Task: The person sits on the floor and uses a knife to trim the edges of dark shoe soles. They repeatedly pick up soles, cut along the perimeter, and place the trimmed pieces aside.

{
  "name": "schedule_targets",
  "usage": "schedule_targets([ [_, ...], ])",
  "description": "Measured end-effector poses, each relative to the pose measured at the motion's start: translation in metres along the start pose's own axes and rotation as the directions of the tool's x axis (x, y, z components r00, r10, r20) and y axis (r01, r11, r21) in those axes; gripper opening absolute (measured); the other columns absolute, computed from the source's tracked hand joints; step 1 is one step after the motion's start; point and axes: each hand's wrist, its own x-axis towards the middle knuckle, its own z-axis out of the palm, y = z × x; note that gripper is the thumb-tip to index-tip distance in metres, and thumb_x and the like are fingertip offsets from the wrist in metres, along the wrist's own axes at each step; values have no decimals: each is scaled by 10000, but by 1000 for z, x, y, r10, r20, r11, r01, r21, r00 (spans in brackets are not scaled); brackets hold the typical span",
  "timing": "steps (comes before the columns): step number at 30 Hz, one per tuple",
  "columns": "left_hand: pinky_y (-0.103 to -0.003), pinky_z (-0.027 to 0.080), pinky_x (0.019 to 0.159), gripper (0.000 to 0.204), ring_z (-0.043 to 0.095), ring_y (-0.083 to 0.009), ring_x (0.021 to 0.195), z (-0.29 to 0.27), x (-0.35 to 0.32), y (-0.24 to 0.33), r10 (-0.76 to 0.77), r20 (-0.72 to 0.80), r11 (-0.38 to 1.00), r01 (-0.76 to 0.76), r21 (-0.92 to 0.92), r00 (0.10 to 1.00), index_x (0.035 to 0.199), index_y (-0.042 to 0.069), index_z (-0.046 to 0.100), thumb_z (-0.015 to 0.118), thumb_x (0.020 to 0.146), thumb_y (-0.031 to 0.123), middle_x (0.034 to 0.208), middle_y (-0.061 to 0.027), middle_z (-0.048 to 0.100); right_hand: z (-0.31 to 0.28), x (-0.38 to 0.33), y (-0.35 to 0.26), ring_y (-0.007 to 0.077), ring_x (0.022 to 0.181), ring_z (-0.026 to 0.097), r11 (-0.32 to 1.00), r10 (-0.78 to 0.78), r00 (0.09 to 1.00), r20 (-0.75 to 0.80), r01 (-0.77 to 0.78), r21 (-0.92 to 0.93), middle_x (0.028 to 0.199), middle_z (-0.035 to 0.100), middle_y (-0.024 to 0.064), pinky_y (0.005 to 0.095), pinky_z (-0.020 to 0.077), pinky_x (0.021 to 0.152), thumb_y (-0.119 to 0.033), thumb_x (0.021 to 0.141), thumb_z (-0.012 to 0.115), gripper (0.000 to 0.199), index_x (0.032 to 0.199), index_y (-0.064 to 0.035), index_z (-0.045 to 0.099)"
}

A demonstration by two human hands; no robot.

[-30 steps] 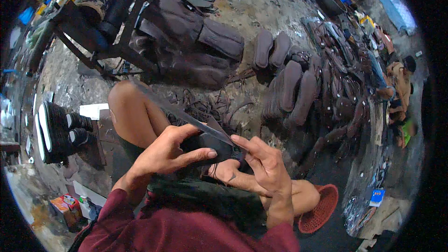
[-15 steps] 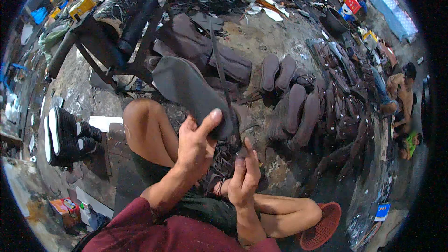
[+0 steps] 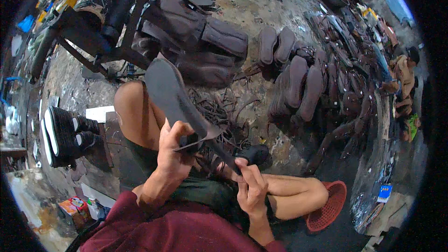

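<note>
My left hand (image 3: 175, 151) is closed around the lower end of a dark grey shoe sole (image 3: 170, 93), its thumb bent against the edge. The sole tilts up and away to the left, its broad flat face showing. In my right hand (image 3: 252, 186) the fingers pinch one end of a long narrow dark strip (image 3: 224, 156), which runs up to the sole's lower end. Whether it is a blade or a cut strip I cannot tell. A thin grey edge crosses beside my left fingers. Curled dark scraps (image 3: 219, 114) lie on the floor just beyond.
Stacked dark soles (image 3: 298, 84) stand at the right, with more dark pieces (image 3: 210, 37) ahead. A black metal stand (image 3: 102, 42) holds a roll at far left. Black-and-white soles (image 3: 58, 135) lie left; a red basket (image 3: 329, 207) sits by my right knee. A person (image 3: 403, 84) sits far right.
The long strip has swung down from pointing far ahead and is now mostly hidden by the sole's end. The sole is turned steeper, and both hands have shifted, the right one lower.
</note>
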Motion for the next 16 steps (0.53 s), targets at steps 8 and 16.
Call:
schedule_targets([
  [8,-350,543,677,388,620,-228,746,-24,-3,-23,94,-8,984,-92,153,996,1074,51,512,503,689,88,885,-88,599,33,60,-13,306,632,561,996,-23,983,181,7,86,763,514,84,413,452,588,-69,887,578,472,1342,-192,548],
  [16,-346,568,537,294,651,-208,733,-49,3,-9,-36,-98,999,38,20,995,1025,31,520,573,817,232,940,-138,595,40,6,37,255,771,631,964,-103,989,103,73,256,909,689,111,347,462,833,-90,904,585,385,1287,-123,607],
])
